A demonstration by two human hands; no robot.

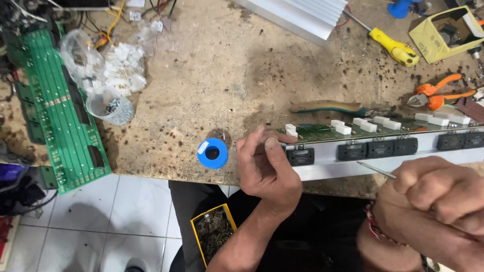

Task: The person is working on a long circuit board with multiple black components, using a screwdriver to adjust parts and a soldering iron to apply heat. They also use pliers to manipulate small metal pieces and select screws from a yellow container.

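Note:
My left hand (pixel 266 163) rests at the workbench's front edge, its fingers pinching the left end of a long green circuit board (pixel 322 132) with white connectors, mounted on a pale metal rail (pixel 327 157) carrying several black components. My right hand (pixel 436 199) is clenched around a thin metal tool (pixel 377 170) whose tip points toward the rail. A blue solder spool (pixel 212 153) sits just left of my left hand.
A green circuit board (pixel 58 113) overhangs the bench's left edge, beside clear bags of white connectors (pixel 113 70). At the back right lie a yellow-handled screwdriver (pixel 390 46), orange cutters (pixel 436 93), a green-handled tool (pixel 327 107) and a finned heatsink (pixel 302 14). A yellow box of screws (pixel 213 231) sits below.

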